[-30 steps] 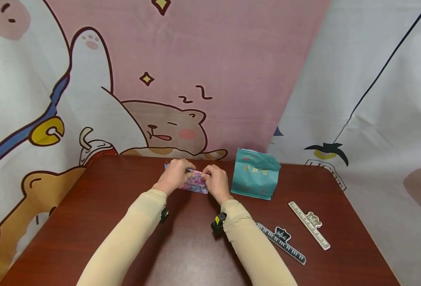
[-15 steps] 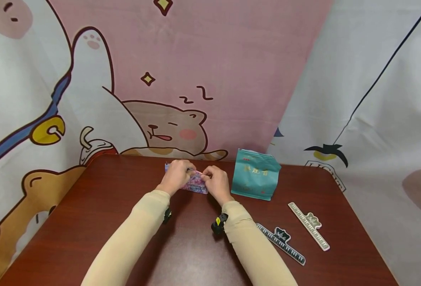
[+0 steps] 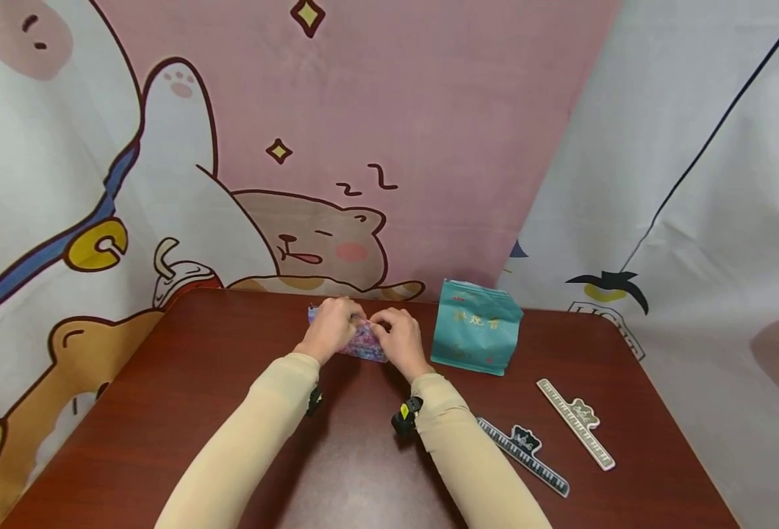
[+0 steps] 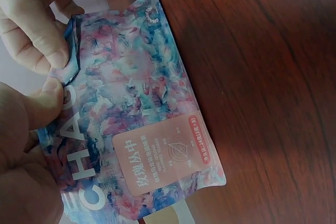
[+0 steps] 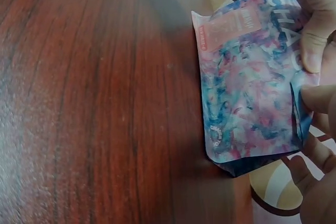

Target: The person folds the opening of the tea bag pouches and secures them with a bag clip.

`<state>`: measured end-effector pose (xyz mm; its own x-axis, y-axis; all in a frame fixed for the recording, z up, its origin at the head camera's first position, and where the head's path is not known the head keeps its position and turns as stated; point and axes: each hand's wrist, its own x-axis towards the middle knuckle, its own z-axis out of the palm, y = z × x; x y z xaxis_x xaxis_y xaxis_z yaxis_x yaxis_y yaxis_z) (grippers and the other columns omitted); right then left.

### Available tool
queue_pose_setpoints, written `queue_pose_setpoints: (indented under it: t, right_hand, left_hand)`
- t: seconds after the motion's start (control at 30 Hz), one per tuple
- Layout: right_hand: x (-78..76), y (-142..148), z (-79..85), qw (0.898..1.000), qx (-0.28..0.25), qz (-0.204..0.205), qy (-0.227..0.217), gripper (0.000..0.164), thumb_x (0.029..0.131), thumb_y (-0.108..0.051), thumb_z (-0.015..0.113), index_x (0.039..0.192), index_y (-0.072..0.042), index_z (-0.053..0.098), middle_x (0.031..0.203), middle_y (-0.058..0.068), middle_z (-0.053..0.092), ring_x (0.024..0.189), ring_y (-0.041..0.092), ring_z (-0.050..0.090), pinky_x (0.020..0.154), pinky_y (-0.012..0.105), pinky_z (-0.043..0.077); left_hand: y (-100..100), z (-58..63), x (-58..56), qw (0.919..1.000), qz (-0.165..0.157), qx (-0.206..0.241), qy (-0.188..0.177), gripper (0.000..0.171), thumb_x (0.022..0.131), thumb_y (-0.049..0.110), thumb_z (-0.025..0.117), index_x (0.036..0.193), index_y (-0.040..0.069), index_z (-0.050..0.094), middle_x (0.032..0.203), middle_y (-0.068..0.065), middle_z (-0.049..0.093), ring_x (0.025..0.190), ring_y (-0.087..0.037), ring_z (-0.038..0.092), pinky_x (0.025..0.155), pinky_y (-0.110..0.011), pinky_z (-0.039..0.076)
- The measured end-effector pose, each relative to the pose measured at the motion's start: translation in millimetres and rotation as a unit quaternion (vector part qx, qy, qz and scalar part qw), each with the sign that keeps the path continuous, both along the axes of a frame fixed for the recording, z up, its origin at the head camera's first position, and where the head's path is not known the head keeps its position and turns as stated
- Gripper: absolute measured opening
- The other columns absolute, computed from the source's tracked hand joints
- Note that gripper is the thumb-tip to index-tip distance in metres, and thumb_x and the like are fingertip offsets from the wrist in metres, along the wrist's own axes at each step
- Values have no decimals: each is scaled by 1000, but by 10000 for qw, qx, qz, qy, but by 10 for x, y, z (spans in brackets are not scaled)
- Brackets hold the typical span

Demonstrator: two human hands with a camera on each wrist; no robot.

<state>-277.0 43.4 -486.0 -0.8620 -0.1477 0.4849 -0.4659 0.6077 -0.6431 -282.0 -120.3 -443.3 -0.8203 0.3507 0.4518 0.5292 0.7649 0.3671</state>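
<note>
Head view: a reddish-brown table [image 3: 164,397] with rounded far corners fills the lower part of the scene; a pale glare lies on its near middle. Directly behind it hangs a printed backdrop [image 3: 462,147], pink at centre and white at both sides, bearing a sleeping cartoon bear [image 3: 336,235], small four-pointed stars and, at right, a black line. The patterned pouch [image 3: 367,347] is located near the table's far edge, left of the upright teal bag [image 3: 478,327]. The left hand [image 3: 332,327] and the right hand [image 3: 398,340] grip its upper edge, fingers bent. At right, a dark piano-key clip [image 3: 525,455] and a white piano-key clip [image 3: 576,424] lie apart on the table. Left wrist view: wood grain occupies the right side, next to the pouch's printed face. The left thumb presses on this face at the upper edge; the right thumb and fingers pinch the same edge, which is creased between the hands. Right wrist view: the wood is glossy at lower left, and backdrop print shows beyond the table edge. Both hands are closed onto the pouch; contact between its base and the table cannot be determined.
</note>
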Motion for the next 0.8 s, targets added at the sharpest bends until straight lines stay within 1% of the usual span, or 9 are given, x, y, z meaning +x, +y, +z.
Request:
queue_pose_setpoints:
  t: [0.13,0.23,0.33,0.4,0.47,0.57,0.67,0.8]
  right_hand:
    - [-5,-12,-26,10000,-83,-30,30,5,93,-12,77,92,-7,79,97,4,76,91,25,66,81,44,55]
    - [-12,-15,-34,10000,-88,-22,33,6,94,-13,77,93,-7,78,98,4,76,89,25,65,80,43,54]
    - [-21,-11,-37,9999,-71,47,67,4,94,-11,76,93,-7,78,97,4,76,89,25,66,82,43,55]
    - [-21,-4,-35,9999,-113,110,64,3,94,-7,75,93,-6,78,95,6,76,89,26,67,83,44,55]
    - [-21,6,-37,9998,-135,126,71,8,92,0,74,94,-6,78,93,7,76,90,26,67,84,44,56]
    - [-17,16,-37,9997,-201,93,60,16,90,8,72,94,-6,79,91,8,76,89,26,68,81,44,57]
    - [-15,24,-45,9996,-294,15,-12,18,88,10,72,94,-5,80,89,7,76,88,26,68,79,43,58]
    - [-12,45,-65,9987,-442,-75,-248,17,88,9,73,93,-6,80,88,7,76,87,26,68,77,43,58]
  left_hand:
    - [-5,4,-18,9999,-76,72,17,13,85,-9,76,79,3,80,79,-8,77,81,-29,75,106,-47,51]
    - [-6,11,-31,9999,-70,86,-51,15,86,-9,75,78,3,80,78,-7,77,79,-27,74,108,-47,49]
    - [-6,22,-34,9998,-12,76,-159,16,87,-8,74,77,4,79,78,-7,76,80,-27,73,108,-45,49]
    - [-8,25,-32,9997,28,78,-226,17,88,-8,74,76,4,78,79,-7,75,81,-27,73,108,-45,49]
    - [-12,24,-32,9996,48,77,-275,17,88,-7,74,77,4,78,79,-7,75,81,-27,73,109,-44,49]
    - [-13,27,-31,9992,40,103,-377,18,89,-8,72,77,4,78,80,-7,75,83,-27,73,111,-44,47]
    - [-13,28,-30,9987,43,114,-494,19,89,-9,71,79,5,79,81,-7,75,84,-27,73,112,-43,46]
    - [-12,23,-29,9985,43,79,-541,20,89,-10,70,80,5,79,82,-6,76,84,-26,73,113,-42,46]
